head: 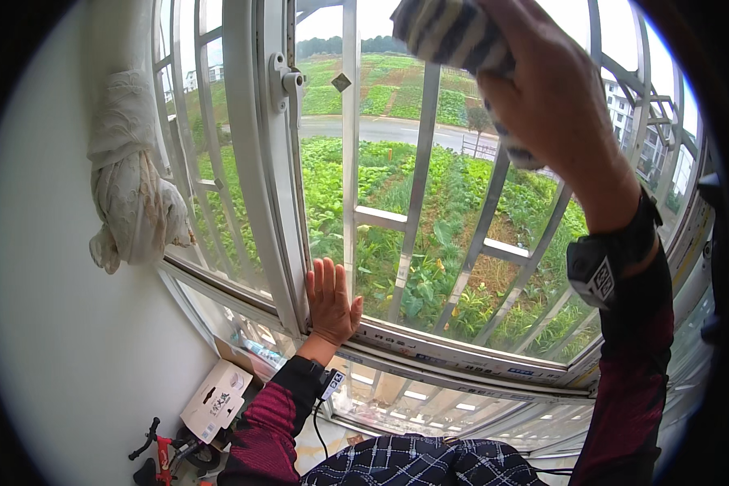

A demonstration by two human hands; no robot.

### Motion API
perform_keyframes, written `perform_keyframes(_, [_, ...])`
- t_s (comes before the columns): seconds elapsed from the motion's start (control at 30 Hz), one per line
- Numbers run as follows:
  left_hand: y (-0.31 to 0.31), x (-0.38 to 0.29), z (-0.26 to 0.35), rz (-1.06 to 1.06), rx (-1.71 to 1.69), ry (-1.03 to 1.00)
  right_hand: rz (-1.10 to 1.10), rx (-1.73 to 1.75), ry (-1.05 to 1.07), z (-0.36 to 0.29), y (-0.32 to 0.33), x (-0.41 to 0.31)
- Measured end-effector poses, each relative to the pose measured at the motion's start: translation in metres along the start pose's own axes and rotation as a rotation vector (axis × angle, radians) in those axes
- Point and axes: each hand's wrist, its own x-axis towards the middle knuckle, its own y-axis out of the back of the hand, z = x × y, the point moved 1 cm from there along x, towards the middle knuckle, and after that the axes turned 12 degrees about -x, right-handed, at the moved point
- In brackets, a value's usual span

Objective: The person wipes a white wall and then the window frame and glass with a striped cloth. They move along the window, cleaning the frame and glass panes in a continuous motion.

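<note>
A striped dark-and-pale cloth (455,33) is bunched in my right hand (544,91), high in front of the window glass. Part of it hangs below the palm. Whether the cloth touches the pane cannot be told from here. My left hand (333,302) lies flat with fingers extended at the lower left corner of the glass (376,255), beside the white window frame (288,243). It holds nothing. Above it on the frame sits a white window handle (291,85). Both wrists carry black strapped devices.
Metal security bars (416,182) stand outside the pane. A knotted pale curtain (133,182) hangs at the left. Below it are a cardboard box (215,401) and a small red bike (164,455). A lower window section (413,395) continues beneath the rail.
</note>
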Motion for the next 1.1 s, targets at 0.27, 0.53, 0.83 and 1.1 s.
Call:
perform_keyframes(0.27, [0.005,0.004,0.003,0.010,-0.020,-0.001,0.083,-0.199,0.048,-0.125,-0.065,-0.022])
perform_keyframes(0.53, [0.037,-0.046,0.025,-0.192,-0.186,0.089,-0.006,0.099,0.084,-0.240,-0.087,-0.119])
perform_keyframes(0.83, [0.119,-0.066,0.036,-0.138,-0.512,-0.103,-0.314,0.388,0.216,-0.279,-0.057,-0.267])
perform_keyframes(1.1, [0.094,-0.005,0.063,-0.067,-0.409,-0.113,-0.431,0.238,-0.192,-0.190,0.037,-0.346])
